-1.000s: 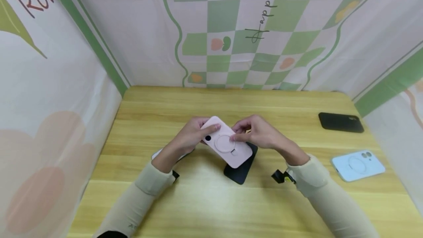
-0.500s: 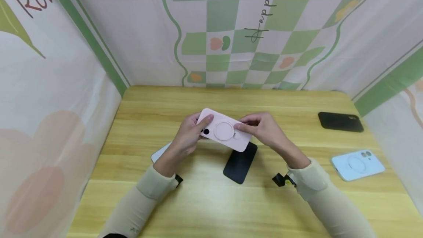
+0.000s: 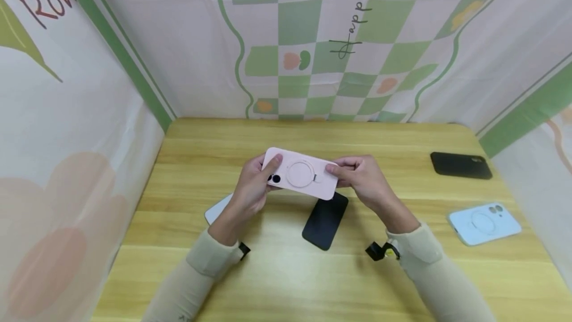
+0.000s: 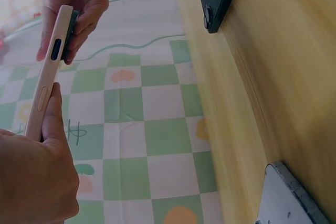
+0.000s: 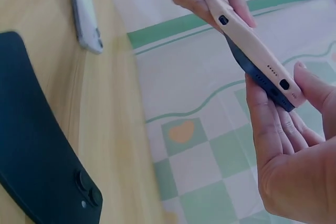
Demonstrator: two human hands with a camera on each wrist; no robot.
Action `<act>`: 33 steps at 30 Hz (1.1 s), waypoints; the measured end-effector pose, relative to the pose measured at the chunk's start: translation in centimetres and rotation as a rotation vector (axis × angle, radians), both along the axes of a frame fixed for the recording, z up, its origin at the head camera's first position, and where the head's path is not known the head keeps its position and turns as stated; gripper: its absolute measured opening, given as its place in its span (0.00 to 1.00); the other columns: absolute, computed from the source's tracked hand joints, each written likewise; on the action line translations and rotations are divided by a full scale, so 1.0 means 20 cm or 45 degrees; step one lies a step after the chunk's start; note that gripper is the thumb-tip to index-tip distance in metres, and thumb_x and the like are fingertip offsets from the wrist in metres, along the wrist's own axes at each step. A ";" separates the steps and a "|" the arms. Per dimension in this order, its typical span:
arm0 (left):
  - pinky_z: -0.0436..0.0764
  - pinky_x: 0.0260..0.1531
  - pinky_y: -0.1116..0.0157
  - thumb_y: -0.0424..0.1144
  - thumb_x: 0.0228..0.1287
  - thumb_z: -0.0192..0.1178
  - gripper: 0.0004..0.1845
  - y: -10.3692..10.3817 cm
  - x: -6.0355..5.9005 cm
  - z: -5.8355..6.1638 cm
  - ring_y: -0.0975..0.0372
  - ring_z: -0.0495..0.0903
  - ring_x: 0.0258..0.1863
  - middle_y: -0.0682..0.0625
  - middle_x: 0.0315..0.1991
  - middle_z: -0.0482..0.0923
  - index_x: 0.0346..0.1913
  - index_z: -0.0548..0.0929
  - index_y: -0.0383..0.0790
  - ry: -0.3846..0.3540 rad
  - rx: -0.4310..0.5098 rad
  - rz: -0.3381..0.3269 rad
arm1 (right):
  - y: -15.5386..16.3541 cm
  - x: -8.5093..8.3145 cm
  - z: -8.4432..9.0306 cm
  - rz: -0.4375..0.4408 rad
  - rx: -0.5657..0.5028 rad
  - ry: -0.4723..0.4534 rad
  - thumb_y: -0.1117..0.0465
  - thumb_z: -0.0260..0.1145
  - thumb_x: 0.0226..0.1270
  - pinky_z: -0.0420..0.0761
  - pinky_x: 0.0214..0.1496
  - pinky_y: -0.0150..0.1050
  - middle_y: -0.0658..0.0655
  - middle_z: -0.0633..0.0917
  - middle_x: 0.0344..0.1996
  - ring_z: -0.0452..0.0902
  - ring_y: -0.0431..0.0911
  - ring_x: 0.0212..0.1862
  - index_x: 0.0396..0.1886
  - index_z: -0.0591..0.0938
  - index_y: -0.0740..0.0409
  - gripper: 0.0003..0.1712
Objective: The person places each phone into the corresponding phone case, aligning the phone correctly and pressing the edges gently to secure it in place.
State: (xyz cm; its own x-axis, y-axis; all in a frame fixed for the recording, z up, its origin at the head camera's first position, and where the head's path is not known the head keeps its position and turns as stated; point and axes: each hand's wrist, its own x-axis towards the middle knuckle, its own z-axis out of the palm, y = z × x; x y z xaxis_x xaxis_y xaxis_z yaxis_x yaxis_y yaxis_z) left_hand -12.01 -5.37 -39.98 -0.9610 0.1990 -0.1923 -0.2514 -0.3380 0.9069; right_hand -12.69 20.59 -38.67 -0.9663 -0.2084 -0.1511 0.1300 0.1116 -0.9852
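Observation:
A pale pink phone case (image 3: 319, 179) with a ring on its back is held up above the table in both hands. The left hand (image 3: 252, 185) grips its camera end, thumb on the back. At the other end the right hand (image 3: 366, 178) pinches it, thumb on the back and fingers underneath. In the right wrist view a dark blue phone (image 5: 254, 73) shows along the underside of the case, its bottom end standing out from the case's rim. Below them a black phone (image 3: 325, 222) lies on the table.
A white phone (image 3: 218, 208) lies partly hidden behind the left wrist. On the right of the wooden table (image 3: 286, 282) are a black phone or case (image 3: 460, 165) and a light blue one (image 3: 484, 224). Patterned cloth walls (image 3: 201, 63) border the table.
The pink case has turned from a steep diagonal to nearly level and shifted slightly left. The right hand has slid toward its lower end. More of the black phone below now shows.

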 end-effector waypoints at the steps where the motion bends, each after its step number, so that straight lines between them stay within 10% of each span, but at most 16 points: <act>1: 0.90 0.49 0.56 0.39 0.84 0.55 0.20 0.00 0.00 0.00 0.52 0.89 0.48 0.34 0.56 0.83 0.67 0.77 0.28 -0.005 0.007 0.003 | 0.00 0.00 0.00 0.007 -0.028 -0.009 0.68 0.69 0.75 0.92 0.39 0.38 0.52 0.93 0.34 0.91 0.43 0.35 0.50 0.84 0.81 0.15; 10: 0.90 0.50 0.57 0.37 0.84 0.54 0.21 0.03 0.01 -0.02 0.52 0.89 0.51 0.32 0.60 0.81 0.70 0.75 0.27 -0.041 0.062 0.033 | 0.03 0.00 -0.01 0.073 -0.197 -0.066 0.72 0.61 0.79 0.91 0.39 0.37 0.53 0.92 0.37 0.90 0.44 0.37 0.38 0.90 0.58 0.13; 22: 0.90 0.47 0.58 0.35 0.84 0.54 0.21 0.03 0.03 -0.03 0.55 0.90 0.45 0.29 0.59 0.81 0.70 0.74 0.24 -0.019 0.120 0.027 | 0.04 0.02 -0.04 0.210 -0.433 -0.022 0.73 0.57 0.81 0.90 0.36 0.34 0.53 0.93 0.36 0.90 0.41 0.36 0.36 0.91 0.55 0.19; 33: 0.90 0.49 0.59 0.36 0.84 0.53 0.22 0.01 0.03 -0.03 0.54 0.90 0.49 0.30 0.62 0.79 0.71 0.72 0.25 -0.088 0.115 -0.003 | 0.02 0.01 0.01 0.109 -0.196 0.002 0.72 0.59 0.80 0.90 0.35 0.35 0.51 0.92 0.36 0.89 0.42 0.36 0.36 0.91 0.55 0.17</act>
State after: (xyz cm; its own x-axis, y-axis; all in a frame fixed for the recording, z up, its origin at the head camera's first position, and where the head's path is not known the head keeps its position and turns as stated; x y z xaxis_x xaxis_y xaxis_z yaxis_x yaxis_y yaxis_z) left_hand -11.48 -5.07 -40.57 -0.9455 0.2208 -0.2393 -0.3133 -0.4166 0.8534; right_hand -12.46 20.93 -38.49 -0.9442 -0.3106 -0.1098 0.1251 -0.0297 -0.9917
